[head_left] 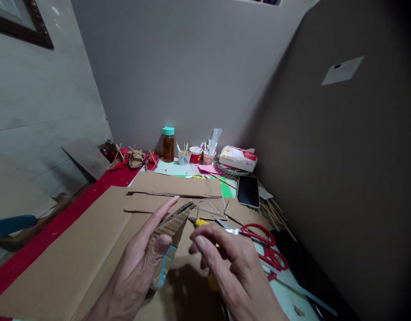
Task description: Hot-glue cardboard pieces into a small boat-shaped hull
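Note:
My left hand [134,263] is closed around a folded corrugated cardboard piece [173,225], thumb on its near face. The piece is tilted, its cut edge facing up, and blue strips show on its lower part. My right hand [230,263] is curled about a yellow glue gun [201,222], whose body is mostly hidden behind the fingers. The dark nozzle points left, close to the cardboard's upper end; whether they touch I cannot tell. Just beyond my right hand lie red-handled scissors [259,232].
Flat cardboard sheets [68,240] cover much of the table. A phone [248,191], wooden sticks [275,216] and a translucent stick [302,290] lie at the right. Behind stand a bottle [168,145], cups [196,154] and a tissue pack [238,158]. Red stick-and-cardboard pieces [151,160] sit back left.

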A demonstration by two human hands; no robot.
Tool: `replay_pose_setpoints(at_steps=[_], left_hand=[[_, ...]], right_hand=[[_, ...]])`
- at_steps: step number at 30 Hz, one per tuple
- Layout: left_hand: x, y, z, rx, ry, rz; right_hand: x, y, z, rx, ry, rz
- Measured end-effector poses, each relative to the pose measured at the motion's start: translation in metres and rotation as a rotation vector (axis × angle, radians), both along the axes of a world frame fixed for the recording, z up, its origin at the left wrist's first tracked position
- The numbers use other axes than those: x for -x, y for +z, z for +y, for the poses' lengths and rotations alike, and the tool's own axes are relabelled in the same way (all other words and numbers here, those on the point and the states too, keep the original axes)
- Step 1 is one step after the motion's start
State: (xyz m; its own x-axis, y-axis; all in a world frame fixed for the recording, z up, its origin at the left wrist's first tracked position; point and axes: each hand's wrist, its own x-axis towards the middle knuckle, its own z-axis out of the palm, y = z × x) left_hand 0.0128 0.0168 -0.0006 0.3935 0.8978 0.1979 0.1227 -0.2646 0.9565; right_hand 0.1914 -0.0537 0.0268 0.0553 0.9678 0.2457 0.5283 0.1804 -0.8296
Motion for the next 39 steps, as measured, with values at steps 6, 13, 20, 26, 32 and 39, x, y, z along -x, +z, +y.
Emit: replay_pose_setpoints(at_steps=[6, 13, 20, 26, 32, 39], left_hand=[[-0.002, -0.007, -0.005, -0.119, 0.012, 0.114], [-0.001, -0.017, -0.004, -0.387, 0.062, 0.239], [-0.002, -0.02, -0.008, -0.511, 0.095, 0.244], [0.0, -0.02, -0.007, -0.617, 0.114, 0.312], [0.002, -0.021, -0.007, -0.63, 0.083, 0.293], [0.0, -0.016, -0.012, -0.684, 0.074, 0.229]], right_hand=[[0.024, 0.004, 0.014, 0.057, 0.057, 0.437], [0.028, -0.006, 0.014, -0.137, 0.003, 0.473], [0.028, -0.007, 0.008, -0.112, -0.086, 0.418], [0.027, -0.012, 0.007, -0.131, -0.049, 0.474], [0.027, -0.016, 0.009, -0.2, -0.031, 0.48], [0.029, -0.018, 0.008, -0.216, -0.054, 0.504]])
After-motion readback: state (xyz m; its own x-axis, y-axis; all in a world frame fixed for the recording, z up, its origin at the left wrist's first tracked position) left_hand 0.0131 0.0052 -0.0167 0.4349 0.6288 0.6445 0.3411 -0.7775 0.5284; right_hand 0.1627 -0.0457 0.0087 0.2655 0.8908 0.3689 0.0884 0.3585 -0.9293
